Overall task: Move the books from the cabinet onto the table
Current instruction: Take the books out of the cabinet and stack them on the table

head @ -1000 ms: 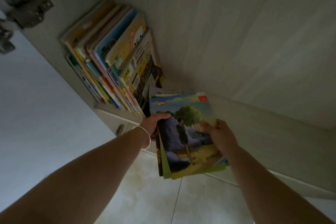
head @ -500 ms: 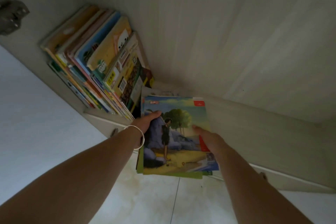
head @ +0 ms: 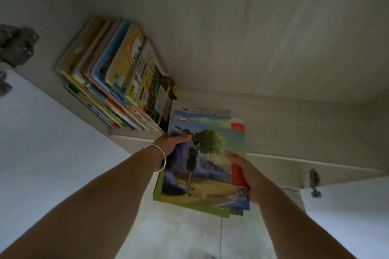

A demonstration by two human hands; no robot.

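My left hand point(head: 171, 145) and right hand point(head: 250, 176) each have a grip on the sides of a small stack of books point(head: 204, 164), held just out from the cabinet shelf point(head: 294, 132). More books point(head: 117, 73) stand leaning in the shelf's left corner.

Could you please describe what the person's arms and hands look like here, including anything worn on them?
Both forearms are bare, with no sleeves showing anywhere in the head view. The left hand has a thin, smooth silver bangle sitting loosely around its wrist. The right hand and its wrist are bare: no ring, watch or glove can be seen on either hand.
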